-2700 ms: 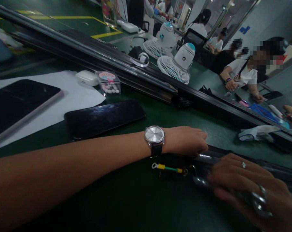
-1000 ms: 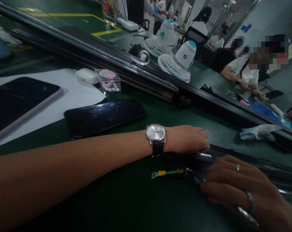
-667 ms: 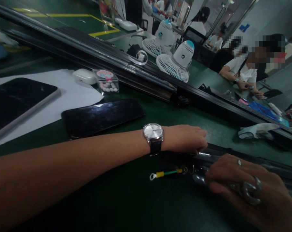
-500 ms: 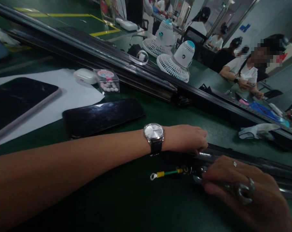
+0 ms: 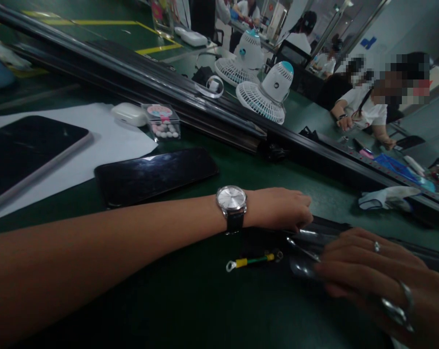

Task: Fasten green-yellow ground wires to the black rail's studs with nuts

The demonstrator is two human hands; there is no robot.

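My left hand (image 5: pixel 283 208), with a watch (image 5: pixel 232 198) on its wrist, is closed over the near end of a black rail (image 5: pixel 330 227); its fingertips are hidden. A metal wrench (image 5: pixel 397 313) sits in my closed right hand (image 5: pixel 382 271), its jaw showing blurred below the ringed finger. A thin shiny shaft (image 5: pixel 304 249) sticks out ahead of those fingers, beside a clear glossy piece (image 5: pixel 303 267). Between the hands and me, a short green-and-yellow ground wire (image 5: pixel 254 260) with ring lugs lies on the dark green table.
A phone (image 5: pixel 157 175) lies beyond my left forearm. Behind it are a tablet (image 5: pixel 30 150) on white paper (image 5: pixel 121 138), an earbud case (image 5: pixel 128 115) and a candy box (image 5: pixel 163 123). Long black rails (image 5: pixel 132 82) cross the table. Two fans (image 5: pixel 266 92) and a seated co-worker (image 5: pixel 372 109) are farther back.
My right hand has moved right and slightly toward me with the wrench, away from the wire's far lug. My left hand stays in place. The co-worker's hand has shifted left.
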